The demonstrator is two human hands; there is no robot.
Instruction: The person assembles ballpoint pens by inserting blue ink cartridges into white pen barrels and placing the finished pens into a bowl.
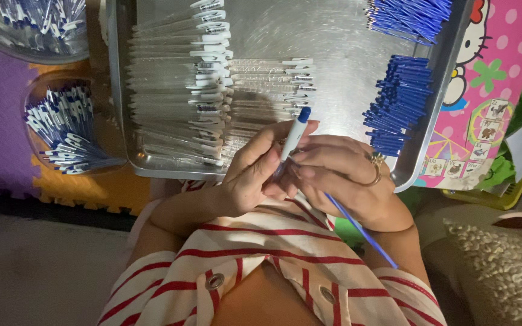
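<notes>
Head view, looking down at both hands above the near rim of a shallow metal tray [122, 121]. The left hand [252, 175] grasps a white plastic pen barrel with a blue cap end [295, 134], fingers wrapped round its lower part; the barrel stands nearly upright in the picture, blue end pointing away from the body toward the tray. The right hand [345, 175], with a ring on one finger, pinches a thin blue ink refill [360, 229] close to the barrel's lower end. The refill's long axis runs from the meeting fingertips down and to the right, toward the body, roughly in line with the barrel. The two hands touch. On the tray lie rows of clear pen barrels with white clips [176, 90] and bundles of blue refills [397, 102]. Two bowls of assembled blue-and-white pens [61, 130] stand to the left.
</notes>
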